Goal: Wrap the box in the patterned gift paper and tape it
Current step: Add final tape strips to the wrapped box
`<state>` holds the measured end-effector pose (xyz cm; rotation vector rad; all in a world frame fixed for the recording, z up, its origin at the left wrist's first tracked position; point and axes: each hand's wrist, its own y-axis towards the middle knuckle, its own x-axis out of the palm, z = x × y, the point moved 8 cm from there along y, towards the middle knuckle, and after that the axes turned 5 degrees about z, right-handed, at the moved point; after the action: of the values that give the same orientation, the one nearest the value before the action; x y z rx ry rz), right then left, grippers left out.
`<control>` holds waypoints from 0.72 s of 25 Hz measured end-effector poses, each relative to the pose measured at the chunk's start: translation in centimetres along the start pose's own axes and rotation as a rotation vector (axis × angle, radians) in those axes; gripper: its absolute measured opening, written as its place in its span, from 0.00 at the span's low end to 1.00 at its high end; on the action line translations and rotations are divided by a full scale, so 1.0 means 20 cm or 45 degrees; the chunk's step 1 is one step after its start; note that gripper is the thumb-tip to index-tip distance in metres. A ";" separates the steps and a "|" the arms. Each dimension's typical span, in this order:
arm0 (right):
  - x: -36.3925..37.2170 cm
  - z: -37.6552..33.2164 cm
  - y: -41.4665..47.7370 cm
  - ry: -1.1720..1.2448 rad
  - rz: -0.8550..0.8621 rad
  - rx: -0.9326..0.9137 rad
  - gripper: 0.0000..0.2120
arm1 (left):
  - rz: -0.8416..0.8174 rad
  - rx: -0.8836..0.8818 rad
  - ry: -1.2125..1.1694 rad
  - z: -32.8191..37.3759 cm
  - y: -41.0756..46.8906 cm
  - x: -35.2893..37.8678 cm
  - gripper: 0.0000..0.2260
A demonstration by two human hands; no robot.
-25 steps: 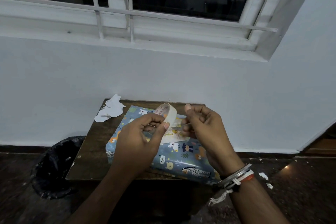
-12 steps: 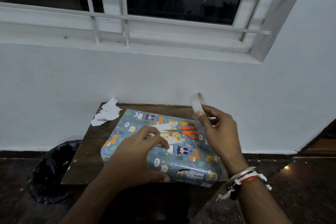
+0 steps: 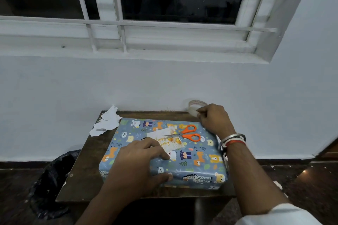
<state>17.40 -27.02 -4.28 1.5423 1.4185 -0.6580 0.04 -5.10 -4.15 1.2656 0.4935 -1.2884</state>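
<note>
So the flat rectangular box (image 3: 193, 166) is fully covered in blue gift paper (image 3: 128, 133) printed with cartoon bears and other animals. It sits in the middle of the dark brown wooden tabletop (image 3: 82, 173) and takes up most of it.

The left hand (image 3: 139, 162) is palm-down on the near-left part of the box, fingers (image 3: 161, 152) laid flat on top and thumb against the front face. That grip is released, just pressing. The fingertips touch the near corner of a white greeting card (image 3: 170, 139) with gold lettering lying on the box. Orange-handled steel scissors (image 3: 189, 133) lie across the card's far edge, blades pointing left, so the top is kinda cluttered.

The right hand (image 3: 214, 120) is over the far right corner by the white wall (image 3: 164, 86), grip clenched round a clear sticky tape roll (image 3: 193, 108). Can't tell if the roll touches the tabletop. Silver, white and red bangles (image 3: 232, 139) sit on that wrist.

Torn white paper scraps (image 3: 108, 122) lie at the far left corner, partly over the edge. A black bin bag (image 3: 53, 179) sits on the floor to the left, and a white-barred window (image 3: 146, 23) is above.
</note>
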 end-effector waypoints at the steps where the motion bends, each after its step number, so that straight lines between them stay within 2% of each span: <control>1: 0.03 -0.03 0.02 0.014 -0.040 -0.006 0.14 | -0.006 0.002 0.002 0.00 0.00 0.00 0.22; 5: 0.11 -0.04 0.05 0.005 -0.203 0.057 0.14 | -0.079 -0.027 0.027 -0.01 0.02 0.00 0.24; 9: -0.03 -0.13 -0.01 0.031 -0.067 -0.103 0.14 | -0.135 -0.058 0.038 -0.02 0.01 -0.01 0.27; 10: -0.06 -0.18 -0.05 0.115 -0.146 -0.192 0.15 | -0.155 -0.062 0.049 -0.02 0.01 0.00 0.28; 11: -0.06 -0.23 -0.09 0.177 -0.320 -0.273 0.19 | -0.169 -0.063 0.055 -0.02 0.01 0.00 0.29; 13: -0.03 -0.31 -0.22 0.108 -0.662 -0.419 0.26 | -0.161 -0.064 0.048 -0.01 0.02 0.00 0.30; 14: -0.02 -0.32 -0.25 0.048 -0.712 -0.480 0.25 | -0.160 -0.065 0.043 -0.01 0.02 0.00 0.31; 16: -0.04 -0.34 -0.26 0.070 -0.603 -0.508 0.17 | -0.176 -0.077 0.033 -0.01 0.02 -0.01 0.32; 18: -0.09 -0.35 -0.24 0.223 -0.414 -0.474 0.09 | -0.179 -0.081 0.030 -0.02 0.01 -0.01 0.31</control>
<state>11.20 -22.14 -0.91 1.1081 1.8304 -0.4200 0.41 -4.75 -4.07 1.2118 0.6450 -1.3651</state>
